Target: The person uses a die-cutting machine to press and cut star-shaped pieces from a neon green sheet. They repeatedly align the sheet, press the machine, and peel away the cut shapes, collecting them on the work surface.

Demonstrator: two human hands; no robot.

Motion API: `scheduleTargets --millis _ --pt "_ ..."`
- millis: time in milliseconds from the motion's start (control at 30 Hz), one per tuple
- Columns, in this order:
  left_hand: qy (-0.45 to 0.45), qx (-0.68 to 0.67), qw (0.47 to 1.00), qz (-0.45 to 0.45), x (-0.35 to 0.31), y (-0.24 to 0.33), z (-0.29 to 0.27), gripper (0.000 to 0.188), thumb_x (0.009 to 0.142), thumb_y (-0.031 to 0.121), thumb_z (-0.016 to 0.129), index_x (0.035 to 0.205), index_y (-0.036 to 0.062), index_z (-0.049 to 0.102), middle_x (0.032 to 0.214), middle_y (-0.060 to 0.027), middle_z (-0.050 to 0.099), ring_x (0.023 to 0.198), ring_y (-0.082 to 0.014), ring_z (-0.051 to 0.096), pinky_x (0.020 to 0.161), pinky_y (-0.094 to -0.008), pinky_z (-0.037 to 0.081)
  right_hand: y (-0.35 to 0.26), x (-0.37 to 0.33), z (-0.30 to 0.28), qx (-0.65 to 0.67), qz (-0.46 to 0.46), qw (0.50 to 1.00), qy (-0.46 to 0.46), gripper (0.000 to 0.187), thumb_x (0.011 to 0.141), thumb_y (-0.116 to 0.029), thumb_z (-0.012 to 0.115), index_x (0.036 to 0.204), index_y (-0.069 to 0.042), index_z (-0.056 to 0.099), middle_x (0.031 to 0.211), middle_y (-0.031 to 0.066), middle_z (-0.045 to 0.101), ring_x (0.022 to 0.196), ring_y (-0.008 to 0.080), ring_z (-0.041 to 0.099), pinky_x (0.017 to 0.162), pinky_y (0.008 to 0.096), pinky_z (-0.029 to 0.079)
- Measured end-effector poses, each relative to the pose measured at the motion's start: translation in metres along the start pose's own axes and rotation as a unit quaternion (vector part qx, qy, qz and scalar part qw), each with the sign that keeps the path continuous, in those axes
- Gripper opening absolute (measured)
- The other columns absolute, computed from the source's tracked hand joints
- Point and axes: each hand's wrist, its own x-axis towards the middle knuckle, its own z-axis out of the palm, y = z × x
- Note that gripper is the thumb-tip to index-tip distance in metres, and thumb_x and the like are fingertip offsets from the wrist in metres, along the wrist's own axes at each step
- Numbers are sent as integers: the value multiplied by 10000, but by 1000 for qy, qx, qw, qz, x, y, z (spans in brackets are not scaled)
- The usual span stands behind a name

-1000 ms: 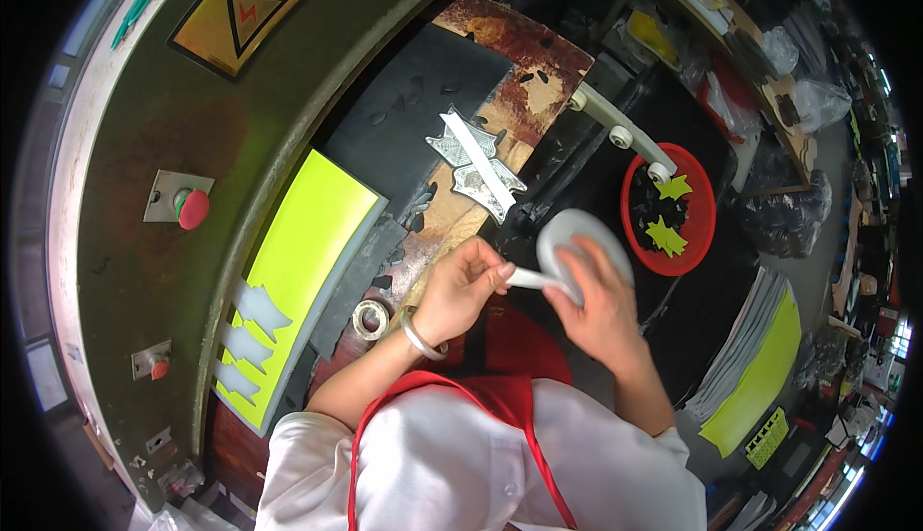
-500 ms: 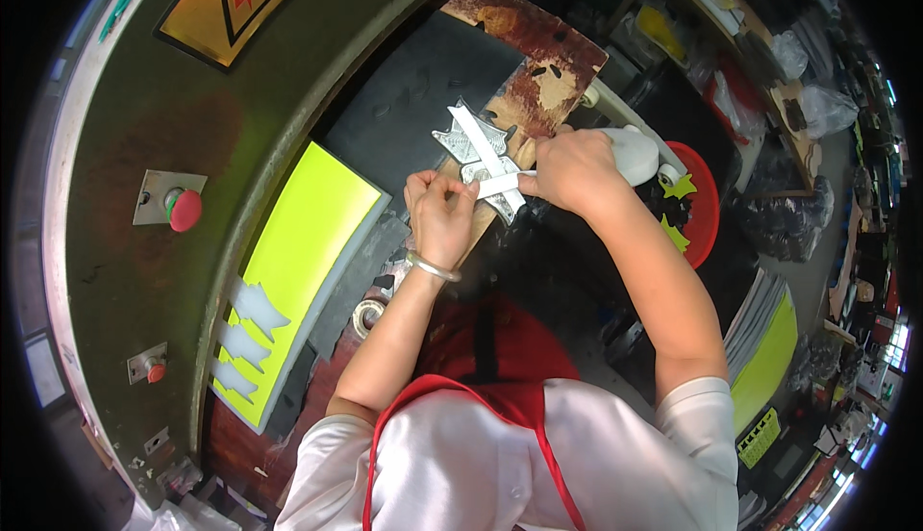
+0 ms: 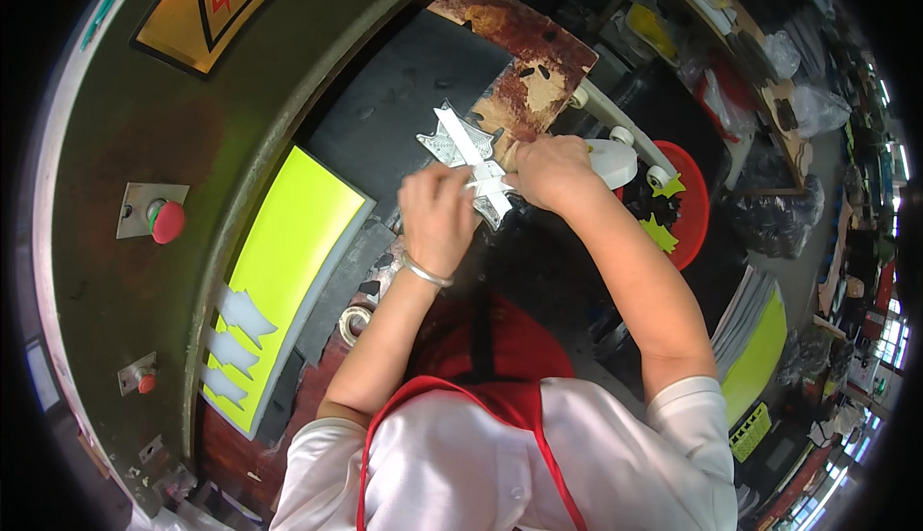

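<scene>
In the middle lies a metal cutting die (image 3: 435,148), star-like with jagged edges and a web of fine lines. A white tape strip (image 3: 456,131) runs lengthwise over it, and a shorter piece crosses near its lower end. My left hand (image 3: 437,218), slightly blurred, is closed at the left end of the crossing piece; its fingertips are partly hidden. My right hand (image 3: 558,175) grips a roll of white tape (image 3: 612,163), with thumb and fingers close to the die's right side.
A yellow-green sheet (image 3: 288,242) with grey cutouts lies left, beside a green machine panel with red buttons (image 3: 167,222). A red bowl (image 3: 703,206) holding yellow-green and dark pieces stands right. A tape ring (image 3: 354,324) sits near my left forearm. Stacked sheets (image 3: 755,339) are further right.
The tape stretched between my hands now lies across the die as a short piece. My left hand has turned, knuckles up; my right hand has shifted slightly left and down with the roll.
</scene>
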Motion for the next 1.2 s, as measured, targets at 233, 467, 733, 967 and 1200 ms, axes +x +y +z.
scheduleTargets --millis 233,467,733,967,1200 --pt "-130 -5 987 95 -2 11 6 388 784 73 649 1155 -19 587 1131 -118 580 970 -279 546 838 -364 443 18 -2 8 100 -19 994 -42 422 888 -392 535 987 -3 664 1004 186 668 966 338 638 842 429 490" --pt "-160 46 980 104 -3 14 6 429 806 145 634 1194 -25 562 1170 -115 559 997 -269 531 860 -361 427 19 -6 21 150 -1 988 30 401 867 -393 547 883 -18 687 925 188 678 904 349 649 818 444 499" --pt "-164 110 971 133 -6 16 7 480 806 192 629 1224 -26 540 1174 -113 547 985 -251 526 828 -346 428 2 -23 39 158 49 973 163 349 836 -363 603 790 -31 700 775 179 673 727 321 676 672 415 528" --pt "-187 141 962 140 -4 21 6 482 823 205 610 1233 -32 523 1182 -109 529 981 -235 512 814 -333 423 -6 -24 63 124 67 942 303 305 793 -333 655 762 -29 659 725 173 628 624 340 648 544 428 512" --pt "-213 176 950 143 -5 23 6 447 852 215 567 1220 -36 529 1226 -124 506 1021 -236 493 818 -332 423 -13 -30 75 86 84 929 349 336 807 -343 666 864 -13 636 1026 266 619 713 348 652 594 395 518"
